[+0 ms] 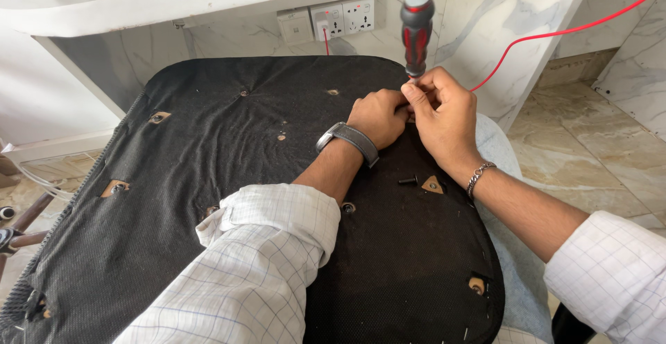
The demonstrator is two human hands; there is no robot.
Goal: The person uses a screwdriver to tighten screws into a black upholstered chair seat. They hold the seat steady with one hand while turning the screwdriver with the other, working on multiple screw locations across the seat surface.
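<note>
Upturned chair seat base [208, 247], black fabric underside facing up. Red-and-black screwdriver [417, 32] stands upright near the seat's far right edge. Right hand [447, 118] closed round the lower shaft, fingers pinched at the tip. Left hand [378, 116] curled shut beside it, touching; whether it grips the shaft or a fastener, cannot tell. 1 loose black screw [408, 180] lies on the fabric by a triangular cut-out [432, 185]. Several other mounting holes show no screw. Judged: fastening work partway, most holes still to be dealt with.

Seat underside [208, 247] — matt black cloth; screwdriver [417, 28] glossy plastic
</note>
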